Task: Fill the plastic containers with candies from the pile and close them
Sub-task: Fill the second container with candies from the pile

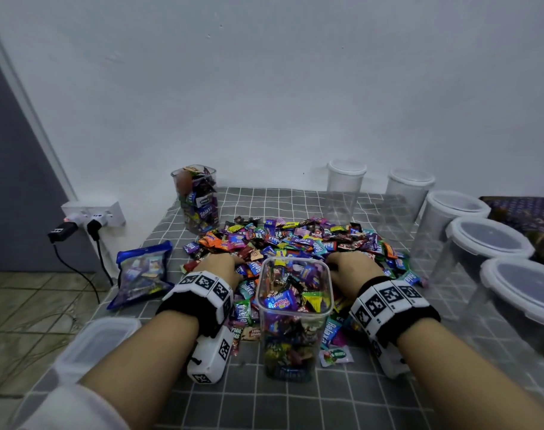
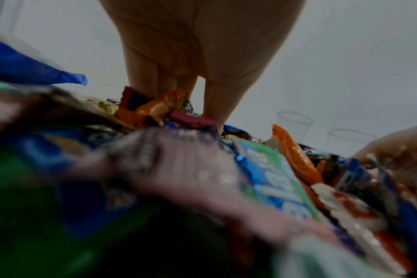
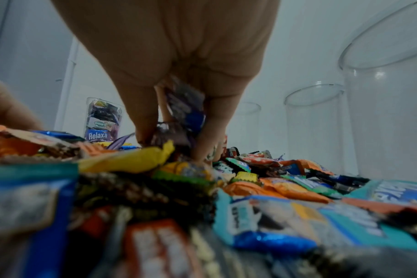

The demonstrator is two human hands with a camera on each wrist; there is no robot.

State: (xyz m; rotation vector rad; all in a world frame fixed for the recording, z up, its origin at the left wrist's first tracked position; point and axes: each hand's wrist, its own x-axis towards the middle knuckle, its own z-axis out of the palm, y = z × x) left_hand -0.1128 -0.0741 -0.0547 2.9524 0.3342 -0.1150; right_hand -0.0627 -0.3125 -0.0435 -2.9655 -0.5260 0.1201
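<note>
A heap of wrapped candies (image 1: 298, 240) covers the middle of the checked cloth. In front of it stands an open clear container (image 1: 295, 311), filled with candies almost to its rim. My left hand (image 1: 230, 260) is dug into the pile left of the container. In the left wrist view its fingers (image 2: 155, 80) and thumb close on orange and red wrappers (image 2: 155, 109). Right of the container, my right hand (image 1: 335, 262) is also in the pile. There its thumb and fingers pinch purple and blue candies (image 3: 186, 107).
A full container without a lid (image 1: 197, 197) stands at the back left. Empty clear containers (image 1: 345, 187) line the back right, and lidded ones (image 1: 487, 240) run down the right edge. A loose lid (image 1: 94, 346) and a blue candy bag (image 1: 143, 271) lie at the left.
</note>
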